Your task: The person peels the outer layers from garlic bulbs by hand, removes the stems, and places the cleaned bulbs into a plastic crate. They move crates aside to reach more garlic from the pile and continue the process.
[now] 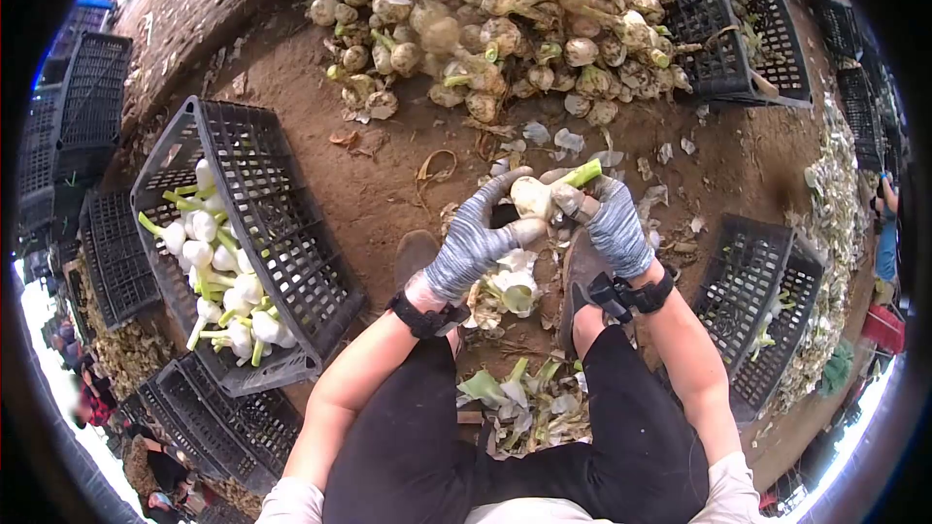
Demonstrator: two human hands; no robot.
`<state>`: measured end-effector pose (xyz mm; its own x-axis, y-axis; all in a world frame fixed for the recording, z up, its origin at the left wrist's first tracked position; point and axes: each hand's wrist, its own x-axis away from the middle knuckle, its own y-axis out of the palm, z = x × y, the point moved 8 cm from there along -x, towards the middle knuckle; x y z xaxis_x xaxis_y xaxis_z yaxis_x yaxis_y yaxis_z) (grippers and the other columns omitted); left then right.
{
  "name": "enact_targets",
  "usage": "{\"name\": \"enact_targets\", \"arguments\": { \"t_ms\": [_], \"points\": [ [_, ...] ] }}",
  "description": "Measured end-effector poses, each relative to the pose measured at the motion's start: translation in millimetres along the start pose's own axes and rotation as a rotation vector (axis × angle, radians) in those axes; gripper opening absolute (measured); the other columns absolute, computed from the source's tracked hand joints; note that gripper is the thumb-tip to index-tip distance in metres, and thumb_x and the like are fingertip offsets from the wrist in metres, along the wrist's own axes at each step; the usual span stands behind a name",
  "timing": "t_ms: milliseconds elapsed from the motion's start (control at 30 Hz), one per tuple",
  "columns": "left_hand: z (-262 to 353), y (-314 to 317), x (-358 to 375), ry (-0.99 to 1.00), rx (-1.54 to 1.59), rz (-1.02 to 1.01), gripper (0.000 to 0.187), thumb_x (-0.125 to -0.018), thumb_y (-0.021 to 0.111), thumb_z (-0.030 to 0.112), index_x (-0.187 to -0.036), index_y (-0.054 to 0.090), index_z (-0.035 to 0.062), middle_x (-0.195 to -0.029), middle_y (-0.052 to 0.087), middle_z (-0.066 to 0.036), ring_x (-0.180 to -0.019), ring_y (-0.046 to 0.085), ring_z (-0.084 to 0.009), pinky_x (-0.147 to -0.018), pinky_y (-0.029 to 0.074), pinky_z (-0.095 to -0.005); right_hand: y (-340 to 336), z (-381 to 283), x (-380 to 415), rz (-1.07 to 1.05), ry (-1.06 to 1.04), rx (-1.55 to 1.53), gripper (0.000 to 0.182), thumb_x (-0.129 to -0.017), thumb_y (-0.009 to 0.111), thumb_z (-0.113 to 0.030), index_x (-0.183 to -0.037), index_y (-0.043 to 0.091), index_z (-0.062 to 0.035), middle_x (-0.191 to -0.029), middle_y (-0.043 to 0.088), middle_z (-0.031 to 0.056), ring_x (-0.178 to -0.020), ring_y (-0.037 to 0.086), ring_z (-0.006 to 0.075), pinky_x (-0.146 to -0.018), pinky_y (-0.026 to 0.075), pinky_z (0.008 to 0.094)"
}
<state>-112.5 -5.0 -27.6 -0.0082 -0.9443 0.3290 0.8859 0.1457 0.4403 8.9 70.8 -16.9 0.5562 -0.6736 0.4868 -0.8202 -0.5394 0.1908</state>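
Note:
Both my hands wear grey gloves with black wristbands and meet over the dirt floor. My left hand (481, 238) holds the round side of a whitish garlic bulb (531, 197) between thumb and fingers. On the bulb's other side, my right hand (610, 218) has its fingers closed around the base of the short green stem, which points up and right. Below the hands, loose peeled skins (510, 286) lie between my shoes. A large heap of unpeeled, soil-stained garlic (505, 34) stands beyond the hands.
At the left, a tilted black crate (282, 223) holds clean white garlic with green stems. More black crates stand at the upper right (718, 29) and lower right (743, 281). Trimmings (529, 408) lie between my legs. Other people are at the far left and right edges.

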Motion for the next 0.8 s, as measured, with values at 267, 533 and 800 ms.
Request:
{"name": "enact_targets", "arguments": {
  "t_ms": [267,533,800],
  "points": [
    [-8,4,4,-0.059,0.325,0.061,0.052,-0.092,0.053,0.035,-0.129,0.043,-0.0001,-0.111,0.056,-0.008,-0.088,0.058,-0.0121,-0.070,0.050,-0.0236,3,-11,7,-0.041,-0.155,0.219,0.027,-0.083,0.065,-0.013,-0.105,0.062,0.0015,-0.089,0.067,0.0054,-0.081,0.060,0.0098,-0.073,0.049,0.0264],
    [-53,-4,6,-0.662,0.433,-0.075,0.062,-0.087,0.034,0.066,-0.090,0.061,0.0104,-0.054,0.052,-0.003,-0.034,0.039,-0.0086,-0.030,0.029,-0.0208,5,-7,15,-0.050,-0.319,0.409,0.025,-0.082,0.066,-0.012,-0.104,0.061,-0.0008,-0.090,0.066,0.0054,-0.082,0.060,0.0089,-0.073,0.049,0.0261],
    [30,-15,-2,0.350,-0.430,0.228,0.037,-0.089,0.056,0.037,-0.101,0.061,0.0029,-0.080,0.058,-0.005,-0.076,0.059,-0.0133,-0.069,0.049,-0.0261,3,-3,13,-0.025,-0.204,0.140,0.022,-0.081,0.062,-0.008,-0.102,0.060,-0.0005,-0.088,0.064,0.0070,-0.083,0.059,0.0130,-0.076,0.048,0.0284]
  ]
}}
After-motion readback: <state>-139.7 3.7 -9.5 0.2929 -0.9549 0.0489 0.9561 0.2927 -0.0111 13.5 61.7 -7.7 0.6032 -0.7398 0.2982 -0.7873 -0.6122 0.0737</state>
